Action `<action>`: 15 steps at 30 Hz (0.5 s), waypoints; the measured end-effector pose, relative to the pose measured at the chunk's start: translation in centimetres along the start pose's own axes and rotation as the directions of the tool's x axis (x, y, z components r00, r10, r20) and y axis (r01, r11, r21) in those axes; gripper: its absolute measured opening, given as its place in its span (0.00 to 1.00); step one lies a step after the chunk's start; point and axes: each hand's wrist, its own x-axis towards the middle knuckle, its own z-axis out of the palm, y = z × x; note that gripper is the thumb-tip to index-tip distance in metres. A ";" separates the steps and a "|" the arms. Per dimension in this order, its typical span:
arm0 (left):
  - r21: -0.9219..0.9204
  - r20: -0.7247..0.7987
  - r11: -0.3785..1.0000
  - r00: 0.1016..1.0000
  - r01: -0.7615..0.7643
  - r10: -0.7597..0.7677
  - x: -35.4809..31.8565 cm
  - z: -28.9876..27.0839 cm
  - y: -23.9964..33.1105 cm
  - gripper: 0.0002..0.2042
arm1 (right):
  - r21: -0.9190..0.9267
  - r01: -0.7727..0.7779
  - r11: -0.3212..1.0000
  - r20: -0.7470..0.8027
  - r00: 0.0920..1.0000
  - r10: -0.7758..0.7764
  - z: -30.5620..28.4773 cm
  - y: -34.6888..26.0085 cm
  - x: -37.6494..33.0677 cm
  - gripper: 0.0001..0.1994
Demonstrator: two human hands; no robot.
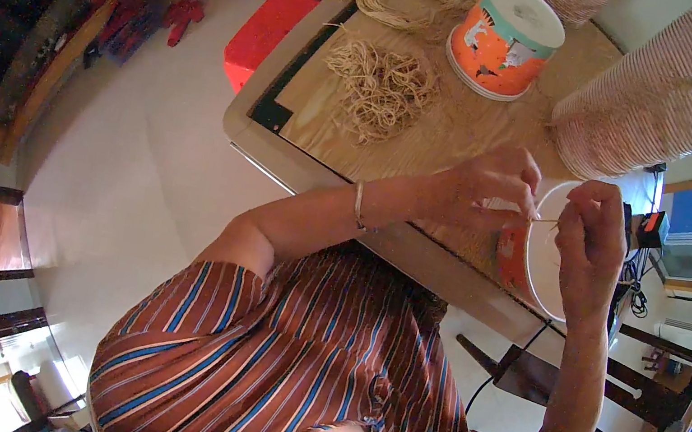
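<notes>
Over the near edge of the table, my left hand (pixel 497 191) and my right hand (pixel 589 243) are raised close together with fingers pinched. A short piece of thin tan string (pixel 546 220) spans the small gap between the fingertips. Just beneath them, an orange bucket with a white rim (pixel 514 261) shows its pale inside; my right hand hides part of it. A loose tangled heap of tan string (pixel 382 85) lies on the wooden board to the left.
Another orange bucket with a green band (pixel 504 46) stands upside down farther back. Tall ribbed stacks (pixel 668 96) rise at the back right. More string bundles (pixel 390 8) lie at the far edge. A red stool (pixel 266 38) is left of the table; a dark chair (pixel 648 381) is at right.
</notes>
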 end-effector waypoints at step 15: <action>-0.294 -0.105 0.910 0.937 0.291 -0.333 -0.5 2.2 2.0 0.10 | -0.052 0.072 0.996 -0.021 0.997 -0.073 0.0 0.0 0.6 0.09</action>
